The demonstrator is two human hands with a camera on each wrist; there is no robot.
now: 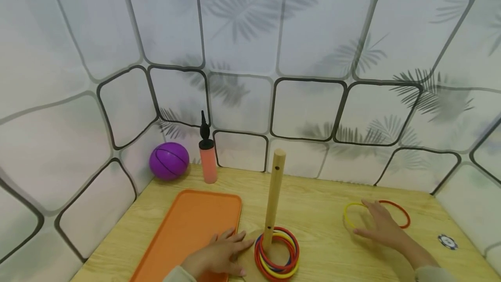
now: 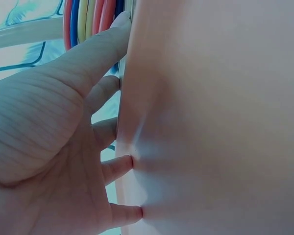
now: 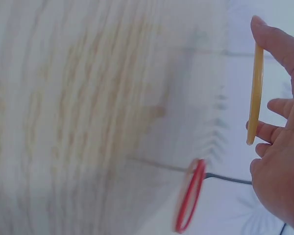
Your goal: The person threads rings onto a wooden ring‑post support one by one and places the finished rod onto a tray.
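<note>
My right hand [image 1: 379, 224] pinches a yellow ring [image 3: 256, 93] between thumb and fingers, over the right part of the table. Beside it is a red ring [image 1: 409, 219], partly hidden by the hand in the head view. At the lower middle, my left hand [image 1: 219, 253] has its fingers spread, fingertips on the orange tray [image 1: 195, 212] and toward the stand. An upright wooden peg [image 1: 275, 190] rises right of that hand. Several red, yellow and blue rings [image 1: 294, 247] lie stacked round its foot, and the left wrist view shows them beyond the thumb.
A purple ball [image 1: 169, 161] sits in the back left corner, next to a pink hand pump [image 1: 208, 165] with a black top. Near the right edge lies a poker chip [image 1: 447, 242]. Patterned curtain walls [image 1: 242, 99] border the wooden table [image 1: 321, 212].
</note>
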